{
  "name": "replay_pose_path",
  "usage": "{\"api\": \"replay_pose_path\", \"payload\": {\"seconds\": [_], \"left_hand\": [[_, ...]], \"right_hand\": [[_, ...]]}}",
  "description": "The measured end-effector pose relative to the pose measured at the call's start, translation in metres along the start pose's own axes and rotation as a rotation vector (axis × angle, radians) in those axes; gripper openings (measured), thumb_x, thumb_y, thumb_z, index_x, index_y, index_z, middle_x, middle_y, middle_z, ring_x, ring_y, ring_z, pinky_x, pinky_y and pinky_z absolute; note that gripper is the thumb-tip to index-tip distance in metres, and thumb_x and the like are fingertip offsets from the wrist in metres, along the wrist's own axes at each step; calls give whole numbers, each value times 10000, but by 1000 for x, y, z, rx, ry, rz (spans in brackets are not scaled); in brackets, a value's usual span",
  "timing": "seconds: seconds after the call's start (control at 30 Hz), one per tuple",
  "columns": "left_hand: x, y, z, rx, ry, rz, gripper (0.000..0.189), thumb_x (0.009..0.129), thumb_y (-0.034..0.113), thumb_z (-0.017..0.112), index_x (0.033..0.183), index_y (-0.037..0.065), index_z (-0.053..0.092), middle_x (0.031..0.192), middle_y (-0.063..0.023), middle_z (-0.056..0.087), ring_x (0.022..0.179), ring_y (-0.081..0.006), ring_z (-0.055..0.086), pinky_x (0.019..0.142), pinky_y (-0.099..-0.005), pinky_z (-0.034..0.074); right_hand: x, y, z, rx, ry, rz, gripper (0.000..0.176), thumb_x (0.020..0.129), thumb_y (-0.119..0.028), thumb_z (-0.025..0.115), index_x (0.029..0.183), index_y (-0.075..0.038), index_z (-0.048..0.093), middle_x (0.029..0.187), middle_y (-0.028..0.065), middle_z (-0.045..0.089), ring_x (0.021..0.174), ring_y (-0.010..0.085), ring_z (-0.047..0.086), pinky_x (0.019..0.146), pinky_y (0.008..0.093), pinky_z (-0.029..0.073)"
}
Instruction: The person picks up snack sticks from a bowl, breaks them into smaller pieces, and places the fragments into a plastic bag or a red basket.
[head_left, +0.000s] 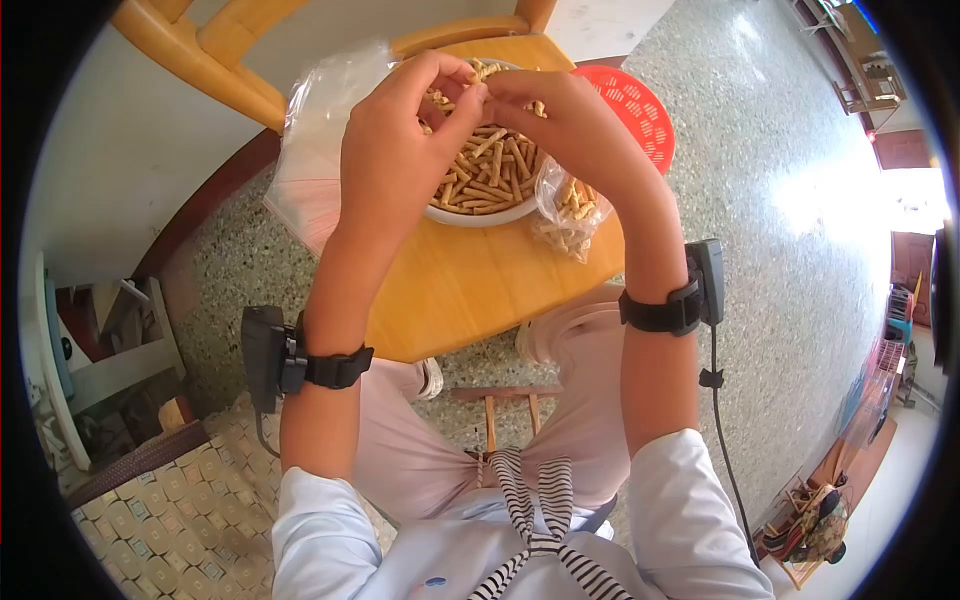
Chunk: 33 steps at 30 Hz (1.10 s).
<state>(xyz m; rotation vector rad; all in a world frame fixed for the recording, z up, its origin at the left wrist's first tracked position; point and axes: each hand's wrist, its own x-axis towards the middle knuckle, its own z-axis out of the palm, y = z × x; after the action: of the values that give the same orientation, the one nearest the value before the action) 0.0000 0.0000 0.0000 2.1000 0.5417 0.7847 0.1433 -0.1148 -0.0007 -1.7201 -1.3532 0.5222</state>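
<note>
Over a round white-rimmed bowl (484, 219) of short brown sticks (490, 170), my two hands meet at the fingertips. Both my left hand (415, 105) and my right hand (540, 105) are closed in a pinch on a small pale twisted piece (479, 78), partly hidden by the fingers. More twisted pieces show behind the fingers in the bowl. A clear plastic bag (572, 215) with similar sticks leans at the bowl's lower right. To the left lies a large clear plastic bag (320, 140).
The bowl stands on a wooden chair seat (470, 285). A red perforated basket (635, 115) sits at its right edge. A wooden chair back (215, 60) is at the upper left, and a patterned cushion (180, 510) at the lower left.
</note>
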Motion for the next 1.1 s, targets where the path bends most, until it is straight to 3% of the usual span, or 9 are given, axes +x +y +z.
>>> {"api": "replay_pose_path", "payload": {"seconds": [0.07, 0.3, 0.47, 0.57, 0.67, 1.0, 1.1], "left_hand": [[-1, 6, 0, 47, 4, 89, 167, 861, 180, 758, 991, 116, 675, 852, 6, 676, 606, -122, 580, 558, -272, 466], [-3, 10, 0, 78, -18, 229, 143, 850, 105, 747, 963, 114, 660, 814, 22, 646, 587, -103, 553, 540, -252, 444], [0, 7, -6, 109, 123, 160, 147, 879, 193, 743, 987, 113, 682, 810, 2, 669, 594, -130, 569, 556, -278, 460], [2, -1, -9, 128, -9, 47, 166, 901, 230, 720, 1010, 108, 689, 834, -10, 706, 605, -143, 584, 570, -299, 472], [1, -5, -5, 165, -71, -24, 189, 900, 250, 719, 1022, 109, 686, 863, -11, 729, 611, -156, 597, 577, -313, 479], [-3, -2, 2, 140, -100, 0, 210, 892, 248, 713, 1058, 131, 662, 866, -46, 718, 599, -215, 614, 582, -357, 491], [-4, -2, 4, 110, -80, -36, 225, 876, 245, 721, 1054, 131, 642, 862, -34, 710, 613, -226, 638, 588, -376, 498]], "right_hand": [[1, 2, -1, -109, 62, -22, 223, 909, -163, 668, 1094, -45, 710, 918, 208, 710, 853, 370, 683, 730, 417, 525], [1, -4, 2, -146, 92, -69, 221, 892, -168, 680, 1072, -44, 712, 878, 205, 707, 821, 377, 679, 717, 419, 526], [1, -5, -7, -129, 218, -81, 188, 867, -193, 728, 1004, -65, 751, 838, 140, 718, 774, 291, 688, 708, 375, 531], [0, -9, -14, -58, 301, -57, 174, 862, -205, 741, 967, -68, 761, 819, 102, 719, 744, 232, 678, 713, 348, 535], [1, -13, -12, -63, 314, -138, 177, 864, -202, 738, 974, -66, 759, 818, 88, 723, 739, 213, 675, 717, 339, 539], [4, -14, -6, -112, 199, -213, 176, 861, -186, 727, 973, -52, 752, 854, 80, 726, 730, 215, 642, 685, 332, 528], [3, -12, -12, -75, 322, -178, 189, 860, -212, 739, 969, -58, 756, 846, 64, 718, 725, 192, 628, 672, 317, 516]]}}
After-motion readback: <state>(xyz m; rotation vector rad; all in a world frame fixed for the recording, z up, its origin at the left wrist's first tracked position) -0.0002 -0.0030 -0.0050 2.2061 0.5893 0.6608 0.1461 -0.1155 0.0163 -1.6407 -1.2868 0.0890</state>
